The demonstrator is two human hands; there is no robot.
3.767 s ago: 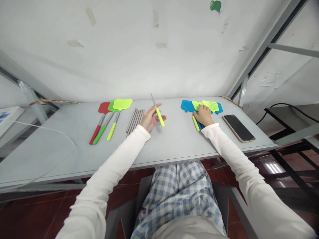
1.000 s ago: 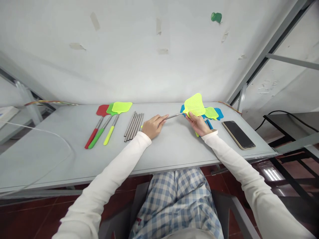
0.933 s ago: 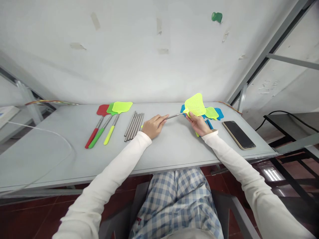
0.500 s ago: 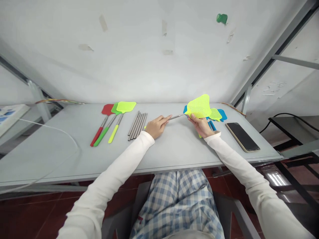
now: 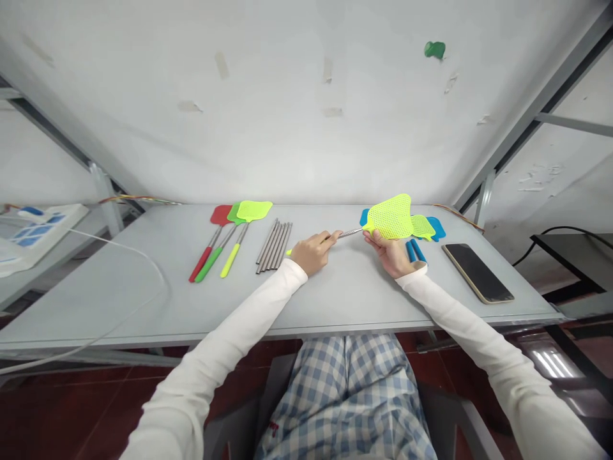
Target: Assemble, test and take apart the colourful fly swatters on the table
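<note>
A yellow-green fly swatter (image 5: 390,218) lies across both of my hands, its perforated head to the right and its thin metal shaft running left. My left hand (image 5: 312,253) is closed round the handle end, and a yellow-green tip pokes out on its left side. With thumb and fingers my right hand (image 5: 391,254) pinches the lower edge of the head, near where the shaft joins. Just beyond the right hand are two blue handles (image 5: 416,250), a smaller-looking yellow-green swatter head (image 5: 423,227) and blue swatter heads (image 5: 436,228), partly covered.
Several metal rods (image 5: 274,246) lie side by side left of my left hand. Farther left are red (image 5: 201,263), green (image 5: 209,260) and yellow-green (image 5: 230,260) swatters. A phone (image 5: 477,273) rests at the right. A white cable (image 5: 138,255) crosses the table's left side.
The view has turned, so everything sits a little more to the right and lower. Both hands keep hold of the swatter; the blue handles show more clearly beside my right hand.
</note>
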